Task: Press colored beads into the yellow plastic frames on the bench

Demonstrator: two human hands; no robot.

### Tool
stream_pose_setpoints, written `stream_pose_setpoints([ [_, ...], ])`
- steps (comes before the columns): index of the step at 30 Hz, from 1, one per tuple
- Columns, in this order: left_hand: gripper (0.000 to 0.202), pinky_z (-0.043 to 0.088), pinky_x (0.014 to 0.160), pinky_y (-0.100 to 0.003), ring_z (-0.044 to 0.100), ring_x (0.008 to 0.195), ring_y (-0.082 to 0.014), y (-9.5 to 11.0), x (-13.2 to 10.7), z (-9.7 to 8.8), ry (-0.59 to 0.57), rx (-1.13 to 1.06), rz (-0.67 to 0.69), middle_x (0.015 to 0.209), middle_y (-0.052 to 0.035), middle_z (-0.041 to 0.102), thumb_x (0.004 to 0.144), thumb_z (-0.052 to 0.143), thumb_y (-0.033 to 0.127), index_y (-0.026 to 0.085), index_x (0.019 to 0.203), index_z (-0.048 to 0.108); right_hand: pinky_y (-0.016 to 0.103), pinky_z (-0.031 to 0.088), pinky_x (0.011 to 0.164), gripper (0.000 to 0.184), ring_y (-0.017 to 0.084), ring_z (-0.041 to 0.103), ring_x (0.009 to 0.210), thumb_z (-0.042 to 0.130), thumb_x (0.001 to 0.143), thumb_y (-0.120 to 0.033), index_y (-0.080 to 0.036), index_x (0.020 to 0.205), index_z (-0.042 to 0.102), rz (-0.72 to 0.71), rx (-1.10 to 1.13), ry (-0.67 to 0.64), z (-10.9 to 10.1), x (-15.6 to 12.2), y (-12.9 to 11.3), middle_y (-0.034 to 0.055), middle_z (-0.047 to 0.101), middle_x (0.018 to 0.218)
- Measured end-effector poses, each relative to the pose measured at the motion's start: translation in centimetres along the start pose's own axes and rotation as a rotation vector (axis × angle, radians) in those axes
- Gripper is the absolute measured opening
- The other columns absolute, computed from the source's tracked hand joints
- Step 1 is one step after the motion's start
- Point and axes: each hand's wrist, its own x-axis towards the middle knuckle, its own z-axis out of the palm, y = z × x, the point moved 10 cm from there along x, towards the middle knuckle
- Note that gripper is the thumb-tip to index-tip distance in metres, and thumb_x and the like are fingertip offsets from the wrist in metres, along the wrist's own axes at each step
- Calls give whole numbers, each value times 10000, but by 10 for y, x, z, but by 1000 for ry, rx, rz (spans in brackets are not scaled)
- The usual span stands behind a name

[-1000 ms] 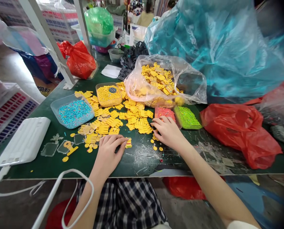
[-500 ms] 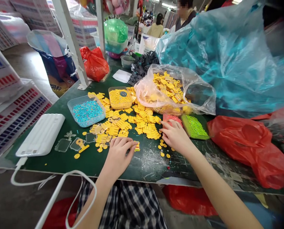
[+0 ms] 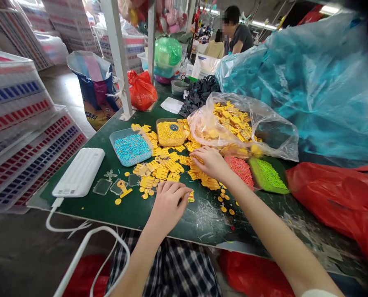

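My left hand rests low over the table, thumb and forefinger pinched at the edge of a small yellow plastic piece with red and green rows. Stretched over the heap of flat yellow plastic pieces is my right hand, its fingers loosely apart and pointing left; the fingertips touch or nearly touch the heap. Right of that wrist sits a tray of red beads, beside a tray of green beads. Small yellow discs lie below the right forearm.
Behind the heap stand a tray of blue beads, a tray of yellow beads and a clear bag of yellow pieces. A white power bank lies left. Red plastic and a large blue bag fill the right.
My right hand has moved left, away from the red bead tray and over the yellow pieces. My left hand keeps its pinch at the small piece. The view has shifted left.
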Motion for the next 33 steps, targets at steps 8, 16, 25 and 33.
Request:
stream_pose_setpoints([
  [8,137,379,848,-364,589,885,-177,-3,-1,-2,7,-24,-26,913,3,711,947,546,188,216,932,679,404,374,917,229,311,447,1146,504,889,-135,-129,964,720,67,-316,-66,14,33,1,166,588,1211],
  [16,116,389,857,-365,590,885,-177,-5,-2,0,-6,-32,-38,913,3,706,932,568,175,215,937,676,422,377,944,230,325,428,1179,486,877,-97,-118,918,711,15,-339,-124,24,33,9,202,556,1202],
  [25,125,395,843,-363,600,894,-185,-2,0,0,-12,10,2,928,4,715,938,554,184,227,946,671,331,488,866,213,201,585,990,478,915,-162,-206,1051,636,-117,269,-141,12,-7,-2,85,610,1058],
  [33,224,391,825,-367,618,881,-196,-2,1,4,8,41,88,926,-12,726,982,457,280,243,951,675,391,454,902,202,236,577,1050,459,961,-268,-210,1051,630,175,104,319,-52,-117,34,89,651,1084],
])
